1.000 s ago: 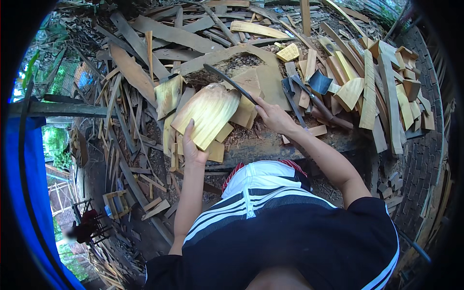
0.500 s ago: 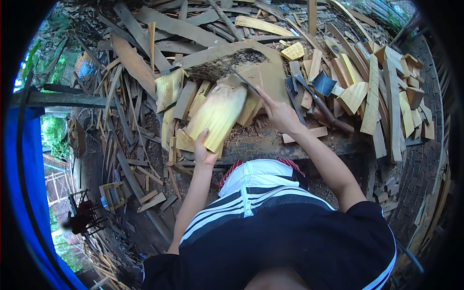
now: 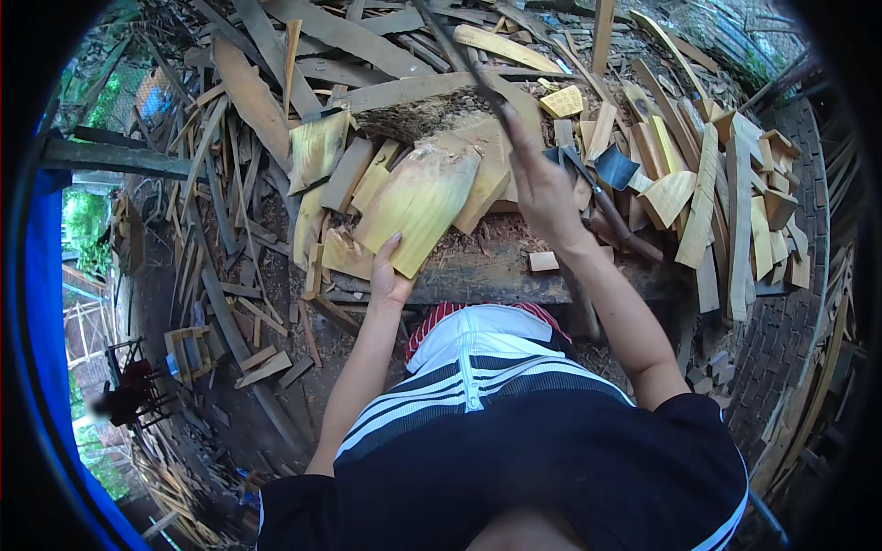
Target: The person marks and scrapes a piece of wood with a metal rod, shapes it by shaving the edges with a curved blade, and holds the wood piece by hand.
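My left hand (image 3: 390,277) grips the lower end of a thick yellow wood slab (image 3: 423,202), thumb on top. The slab's far end is rough, pale and brownish, and it leans against a big wooden chopping block (image 3: 386,98) with a dark, hacked hollow. My right hand (image 3: 548,191) is closed round a long-handled machete (image 3: 459,53), raised, its dark blade pointing up and to the left over the block. The machete's long handle passes under my right forearm and shows again below it. The blade is apart from the slab.
Cut wood pieces (image 3: 322,151) lie left of the block. To the right are a dark curved metal blade (image 3: 616,163), a tool with a wooden handle (image 3: 634,241) and many stacked offcuts (image 3: 703,197). A worn bench edge (image 3: 487,280) runs before me; a blue sheet (image 3: 44,321) hangs far left.
My right hand has lifted the machete away from the slab's far end, up and closer to the camera. My left hand keeps its hold on the slab, nearly unmoved.
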Tool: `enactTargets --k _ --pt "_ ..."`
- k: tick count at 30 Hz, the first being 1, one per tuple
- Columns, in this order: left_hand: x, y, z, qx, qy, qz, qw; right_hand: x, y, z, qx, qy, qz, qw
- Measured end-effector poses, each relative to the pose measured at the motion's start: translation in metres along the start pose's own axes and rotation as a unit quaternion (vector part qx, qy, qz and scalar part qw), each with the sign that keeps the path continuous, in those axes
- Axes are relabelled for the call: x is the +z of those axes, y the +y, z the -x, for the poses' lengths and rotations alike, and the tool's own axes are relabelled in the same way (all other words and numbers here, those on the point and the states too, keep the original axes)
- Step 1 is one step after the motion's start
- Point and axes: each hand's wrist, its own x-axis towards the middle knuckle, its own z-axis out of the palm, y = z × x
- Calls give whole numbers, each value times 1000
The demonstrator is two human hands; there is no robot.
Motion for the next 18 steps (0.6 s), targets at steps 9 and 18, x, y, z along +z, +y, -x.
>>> enactTargets --k 9,18 --pt "5 -5 -8 10 -11 3 1000 10 55 14 279 -202 -4 939" --pt "5 -3 -1 -14 -11 24 1000 3 14 17 96 -80 85 989"
